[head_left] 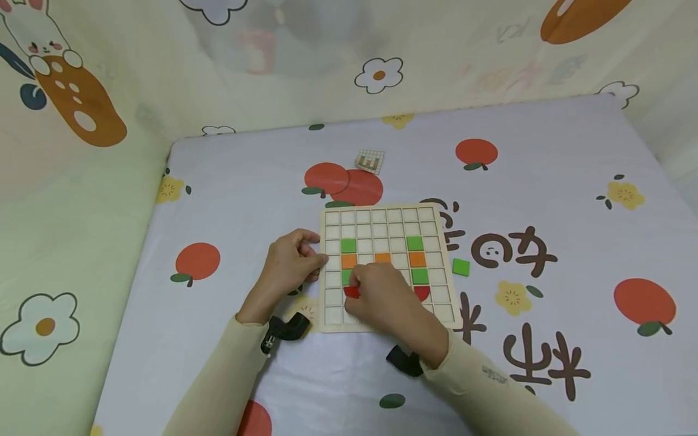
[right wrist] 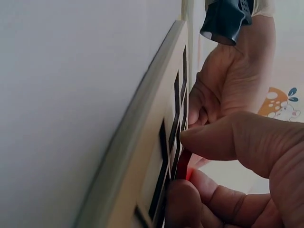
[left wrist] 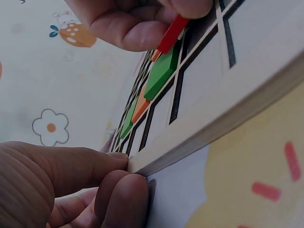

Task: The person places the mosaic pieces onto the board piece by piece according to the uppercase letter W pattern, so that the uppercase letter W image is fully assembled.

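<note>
A wooden grid board [head_left: 334, 301] with white square cells lies on the table. My left hand [head_left: 291, 264] pinches its left edge, thumb [left wrist: 95, 166] on top and curled fingers at the side. Over the lower left cells, my right hand [head_left: 389, 300] pinches a small red tile [left wrist: 172, 35] between thumb and fingers. The tile is tilted, its lower end close to the grid. Green tiles [head_left: 348, 245] and orange tiles [head_left: 349, 261] sit in a left column and a right column, and an orange tile [head_left: 383, 258] lies between them. A red tile with a rounded bottom [head_left: 422, 293] ends the right column. My right hand hides several cells.
A loose green tile [head_left: 460, 267] lies right of the board. Behind the board is a small card [head_left: 370, 161] printed with a grid pattern. The printed tablecloth [head_left: 262, 169] meets a fabric wall at the back and left. Black straps [head_left: 285, 330] are on both wrists.
</note>
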{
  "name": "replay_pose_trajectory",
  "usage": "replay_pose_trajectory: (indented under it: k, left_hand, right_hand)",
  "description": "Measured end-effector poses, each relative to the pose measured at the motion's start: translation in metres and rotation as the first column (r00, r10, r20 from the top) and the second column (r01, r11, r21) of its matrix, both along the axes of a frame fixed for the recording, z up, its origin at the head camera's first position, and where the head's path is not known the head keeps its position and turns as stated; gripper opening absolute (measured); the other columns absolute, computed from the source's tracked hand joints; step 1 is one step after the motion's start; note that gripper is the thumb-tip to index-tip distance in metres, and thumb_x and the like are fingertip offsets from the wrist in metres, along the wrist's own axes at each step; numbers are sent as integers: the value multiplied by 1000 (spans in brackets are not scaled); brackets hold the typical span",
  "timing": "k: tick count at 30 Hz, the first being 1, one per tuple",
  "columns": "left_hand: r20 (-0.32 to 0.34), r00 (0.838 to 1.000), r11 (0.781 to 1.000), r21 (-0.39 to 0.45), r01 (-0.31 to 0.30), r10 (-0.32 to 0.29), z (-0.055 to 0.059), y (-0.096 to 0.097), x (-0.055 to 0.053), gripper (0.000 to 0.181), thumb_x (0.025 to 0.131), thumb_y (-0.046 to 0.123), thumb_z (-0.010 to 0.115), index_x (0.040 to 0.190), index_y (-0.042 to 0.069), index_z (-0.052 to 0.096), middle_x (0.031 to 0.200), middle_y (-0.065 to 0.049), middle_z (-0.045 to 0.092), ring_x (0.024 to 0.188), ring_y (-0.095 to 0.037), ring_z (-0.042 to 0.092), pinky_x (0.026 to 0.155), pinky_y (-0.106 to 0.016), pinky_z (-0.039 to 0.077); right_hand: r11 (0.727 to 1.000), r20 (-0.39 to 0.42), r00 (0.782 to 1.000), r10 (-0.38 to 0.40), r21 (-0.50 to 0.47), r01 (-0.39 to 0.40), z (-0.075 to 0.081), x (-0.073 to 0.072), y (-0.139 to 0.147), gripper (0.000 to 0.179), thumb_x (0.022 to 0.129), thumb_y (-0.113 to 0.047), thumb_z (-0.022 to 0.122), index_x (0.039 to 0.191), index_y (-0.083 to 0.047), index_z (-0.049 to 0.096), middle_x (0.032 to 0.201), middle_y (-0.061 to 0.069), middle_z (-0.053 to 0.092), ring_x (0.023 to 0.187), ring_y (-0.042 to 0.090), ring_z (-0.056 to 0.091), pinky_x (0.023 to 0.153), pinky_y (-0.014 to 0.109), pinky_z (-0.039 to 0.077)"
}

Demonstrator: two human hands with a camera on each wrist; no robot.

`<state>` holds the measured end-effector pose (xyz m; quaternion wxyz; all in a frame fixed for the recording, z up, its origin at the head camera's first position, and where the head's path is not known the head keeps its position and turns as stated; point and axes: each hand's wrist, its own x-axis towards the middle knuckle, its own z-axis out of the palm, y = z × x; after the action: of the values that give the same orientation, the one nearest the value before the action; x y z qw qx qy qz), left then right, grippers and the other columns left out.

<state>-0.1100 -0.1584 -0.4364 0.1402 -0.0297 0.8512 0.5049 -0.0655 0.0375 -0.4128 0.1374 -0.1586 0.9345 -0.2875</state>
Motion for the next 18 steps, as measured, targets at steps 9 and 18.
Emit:
replay_pose_trajectory:
  k: [9, 18]
  left_hand:
    - [-1, 1000, 1000, 3, -2, 2, -1, 0, 0, 34, 92, 8, 77, 123, 1, 64, 77, -9, 67, 55, -16, 65, 53, -26, 55]
    - [7, 1000, 1000, 0, -10, 10, -1, 0, -1, 33, 93, 9, 78, 122, 2, 64, 78, -9, 66, 56, -17, 66, 54, -26, 56]
  right_hand:
    - [1000, -6, 1000, -21, 6, 21, 2, 2, -5, 16, 78, -6, 78, 74, -10, 63, 62, -2, 53, 58, 16, 51, 50, 26, 39]
    - [999, 13, 999, -33, 5, 33, 3, 4, -6, 14, 81, -6, 79, 76, -9, 65, 60, -2, 53, 54, 16, 50, 48, 25, 38]
